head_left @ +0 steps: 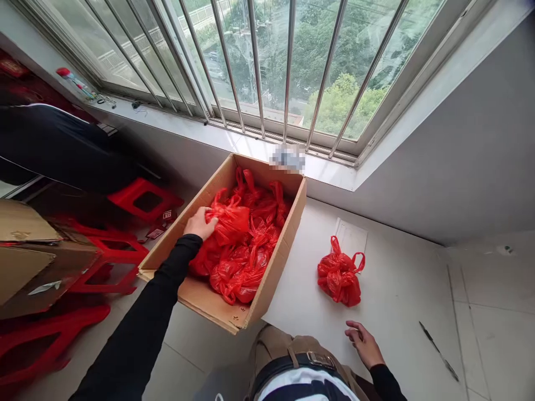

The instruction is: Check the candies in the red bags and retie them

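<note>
My left hand [201, 224] reaches into a cardboard box [273, 267] and grips a knotted red plastic bag [229, 220] at its left side. Part of the fingers is hidden behind the bag. Several more tied red plastic bags fill the box; what they contain does not show clearly. On the white table, a separate red plastic bag [339, 278] stands with its handle loops up. My right hand [363, 342] rests just in front of that bag, not touching it, holding nothing, its fingers loosely bent and apart.
A pen [438, 351] lies at the right of the white table [393, 312]. Behind the box run a window sill [330, 174] and barred window. Red plastic stools [146, 197] and another cardboard box [37, 273] stand at the left. A bottle [75, 83] lies on the sill.
</note>
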A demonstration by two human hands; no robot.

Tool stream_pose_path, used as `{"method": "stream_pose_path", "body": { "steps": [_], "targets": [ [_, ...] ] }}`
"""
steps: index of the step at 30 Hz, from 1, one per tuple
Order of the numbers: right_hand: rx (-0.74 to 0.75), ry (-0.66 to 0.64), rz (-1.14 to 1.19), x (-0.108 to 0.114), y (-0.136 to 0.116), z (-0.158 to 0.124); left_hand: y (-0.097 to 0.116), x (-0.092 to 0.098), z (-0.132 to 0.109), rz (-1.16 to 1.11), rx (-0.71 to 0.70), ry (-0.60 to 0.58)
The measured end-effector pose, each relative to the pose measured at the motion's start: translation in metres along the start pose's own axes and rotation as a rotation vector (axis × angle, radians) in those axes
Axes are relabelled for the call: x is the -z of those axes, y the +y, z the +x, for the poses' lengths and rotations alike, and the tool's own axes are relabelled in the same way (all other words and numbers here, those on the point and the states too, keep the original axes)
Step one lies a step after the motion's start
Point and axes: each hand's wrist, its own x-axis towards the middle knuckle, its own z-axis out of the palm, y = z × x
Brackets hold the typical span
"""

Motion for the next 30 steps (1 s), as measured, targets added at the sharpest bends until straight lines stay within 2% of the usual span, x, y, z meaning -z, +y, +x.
{"method": "stream_pose_path", "body": {
  "steps": [7,13,15,18,22,25,28,30],
  "targets": [
    [-0.013,-0.015,0.015,0.004,0.013,0.004,-0.019,-0.001,-0.006,0.195,-0.016,-0.264],
    [0.006,-0.041,0.032,-0.007,0.020,-0.002,-0.039,-0.031,-0.043,0.346,0.054,-0.582],
    [0.007,-0.045,0.032,-0.009,0.020,0.000,-0.040,-0.037,-0.049,0.370,0.058,-0.635],
    [0.008,-0.038,0.036,-0.011,0.019,0.003,-0.035,-0.029,-0.041,0.416,0.065,-0.576],
    [0.017,-0.017,0.028,-0.011,0.021,0.000,-0.015,-0.013,-0.014,0.454,0.100,-0.343],
    [0.032,-0.015,0.007,-0.012,0.022,-0.003,0.001,-0.021,-0.003,0.443,0.134,-0.248],
    [0.047,-0.034,-0.014,-0.012,0.026,-0.001,0.013,-0.037,-0.001,0.427,0.129,-0.242],
    [0.045,-0.054,-0.014,-0.013,0.033,0.001,0.018,-0.039,0.000,0.422,0.104,-0.237]
  ]
}}
